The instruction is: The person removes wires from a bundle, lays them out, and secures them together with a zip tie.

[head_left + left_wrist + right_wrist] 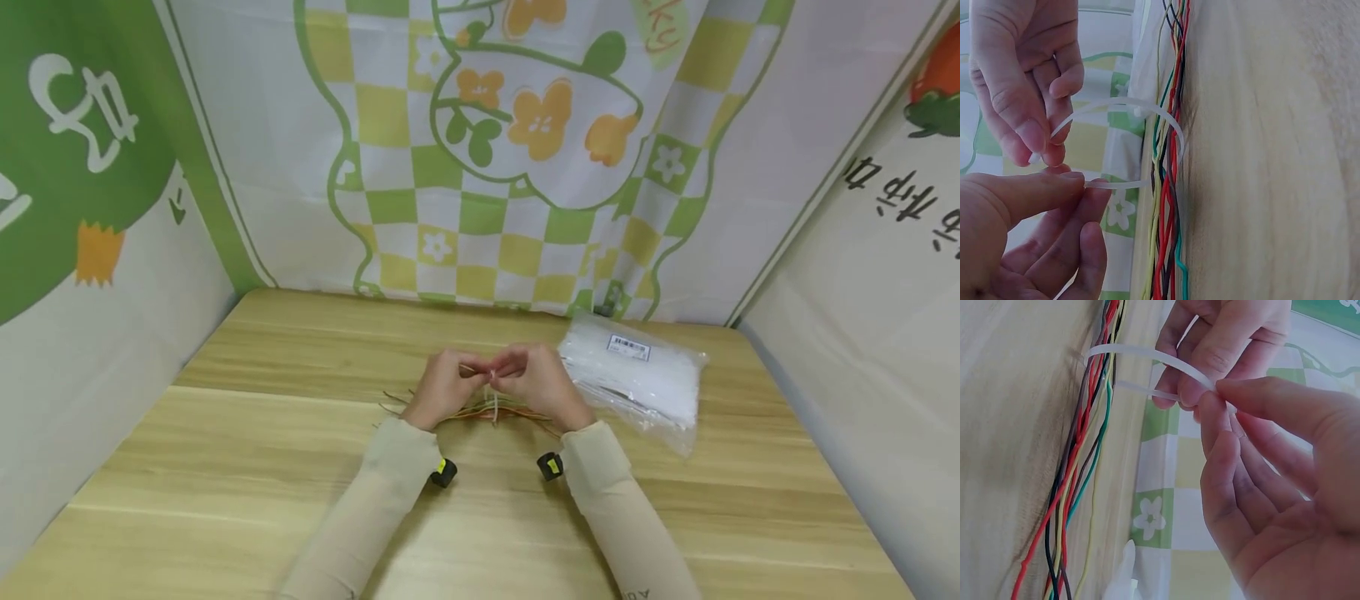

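A bundle of thin red, black, yellow and green wires lies along the wooden table. Around it loops a white cable tie, its two ends brought together beyond the bundle. My left hand pinches one end between thumb and forefinger, seen close in the left wrist view. The other end is pinched by my right hand, with its tip showing past the fingertips. Both hands meet just beyond the wires, fingertips very near each other. The loop stands wide and loose about the wires.
At the right, beyond my right hand, a clear plastic bag of white cable ties bears a barcode label. Wire ends fan out past my left wrist. Printed cloth walls bound the wooden table at the back and sides.
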Demonstrator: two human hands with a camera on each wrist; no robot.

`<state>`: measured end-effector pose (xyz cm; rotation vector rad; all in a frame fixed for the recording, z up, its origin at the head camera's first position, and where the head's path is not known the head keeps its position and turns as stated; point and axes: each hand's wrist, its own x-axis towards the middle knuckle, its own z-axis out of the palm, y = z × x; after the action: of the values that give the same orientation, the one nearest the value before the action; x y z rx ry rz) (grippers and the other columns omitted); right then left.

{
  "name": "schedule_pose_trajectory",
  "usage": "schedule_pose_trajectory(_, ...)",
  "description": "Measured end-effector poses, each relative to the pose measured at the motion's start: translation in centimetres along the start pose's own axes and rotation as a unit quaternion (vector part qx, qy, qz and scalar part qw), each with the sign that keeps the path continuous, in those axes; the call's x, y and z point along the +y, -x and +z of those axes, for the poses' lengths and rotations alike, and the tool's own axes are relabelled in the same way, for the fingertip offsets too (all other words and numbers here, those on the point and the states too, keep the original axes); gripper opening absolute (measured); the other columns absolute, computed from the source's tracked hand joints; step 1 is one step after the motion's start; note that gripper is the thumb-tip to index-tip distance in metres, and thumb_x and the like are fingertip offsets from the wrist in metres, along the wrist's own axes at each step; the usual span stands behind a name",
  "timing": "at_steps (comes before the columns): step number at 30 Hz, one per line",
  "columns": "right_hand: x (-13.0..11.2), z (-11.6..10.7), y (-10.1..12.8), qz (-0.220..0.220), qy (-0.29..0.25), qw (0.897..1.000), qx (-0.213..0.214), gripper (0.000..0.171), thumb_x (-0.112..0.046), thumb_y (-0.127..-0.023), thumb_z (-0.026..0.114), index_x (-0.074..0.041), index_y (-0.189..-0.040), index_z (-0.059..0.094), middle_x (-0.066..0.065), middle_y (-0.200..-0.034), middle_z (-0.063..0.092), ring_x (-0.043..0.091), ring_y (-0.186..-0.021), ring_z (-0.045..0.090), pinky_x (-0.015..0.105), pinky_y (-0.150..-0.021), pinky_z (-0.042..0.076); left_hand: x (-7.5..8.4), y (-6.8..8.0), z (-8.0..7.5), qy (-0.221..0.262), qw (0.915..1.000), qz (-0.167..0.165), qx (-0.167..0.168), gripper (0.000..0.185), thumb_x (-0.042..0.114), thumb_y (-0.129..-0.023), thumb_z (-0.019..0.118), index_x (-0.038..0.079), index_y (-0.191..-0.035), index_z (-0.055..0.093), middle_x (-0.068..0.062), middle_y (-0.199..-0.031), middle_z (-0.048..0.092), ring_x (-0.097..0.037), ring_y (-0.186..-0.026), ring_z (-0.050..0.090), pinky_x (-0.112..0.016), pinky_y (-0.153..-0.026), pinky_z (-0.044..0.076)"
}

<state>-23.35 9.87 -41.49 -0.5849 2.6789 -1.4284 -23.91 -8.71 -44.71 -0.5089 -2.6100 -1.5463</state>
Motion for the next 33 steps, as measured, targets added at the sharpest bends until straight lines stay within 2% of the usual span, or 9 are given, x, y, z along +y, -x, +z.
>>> schedule_pose_trajectory(12, -0.42, -0.24, -0.17, -0.016, 0.032, 0.999, 0.012, 0.013, -0.001, -0.091, 0.080, -0.003, -0.104, 0.080, 0.012, -0.097, 0.081, 0.020, -0.087, 0.079, 0.028, -0.078, 0.063, 0.19, -0.10, 0.16, -0.018, 0.9997, 0.004, 0.015, 0.012, 0.004, -0.094, 0.078, 0.006, -0.105, 0.084, -0.011, -0.107, 0.082, -0.027, -0.097, 0.080, -0.038, -0.084, 0.064)
schedule_pose_trajectory(22, -0.25, -0.02, -0.07, -0.010, 0.043, 0.999, 0.011, 0.014, -0.003, -0.091, 0.080, -0.005, -0.105, 0.081, 0.012, -0.097, 0.081, 0.020, -0.087, 0.079, 0.028, -0.077, 0.063, 0.47, 0.05, 0.29, -0.018, 0.9997, 0.009, 0.010, 0.013, 0.002, -0.095, 0.077, 0.006, -0.105, 0.084, -0.012, -0.106, 0.082, -0.028, -0.096, 0.080, -0.036, -0.080, 0.065)
schedule_pose_trajectory(29, 0.16, 0.09, -0.08, -0.023, 0.073, 0.997, 0.011, 0.013, -0.003, -0.091, 0.079, -0.004, -0.104, 0.081, 0.011, -0.095, 0.082, 0.021, -0.085, 0.079, 0.028, -0.077, 0.063, 0.65, 0.04, 0.36, -0.008, 0.9999, 0.000, 0.011, 0.031, 0.000, -0.094, 0.078, 0.003, -0.125, 0.073, -0.015, -0.100, 0.080, -0.028, -0.091, 0.079, -0.037, -0.083, 0.064)
schedule_pose_trajectory(33, 0.51, 0.14, -0.14, -0.029, 0.079, 0.996, 0.011, 0.011, -0.004, -0.093, 0.079, -0.005, -0.103, 0.082, 0.010, -0.096, 0.082, 0.020, -0.087, 0.078, 0.029, -0.078, 0.063, 0.58, -0.05, 0.29, 0.005, 1.0000, 0.003, 0.004, 0.022, 0.002, -0.095, 0.077, 0.004, -0.117, 0.074, -0.013, -0.100, 0.079, -0.026, -0.093, 0.078, -0.036, -0.085, 0.064)
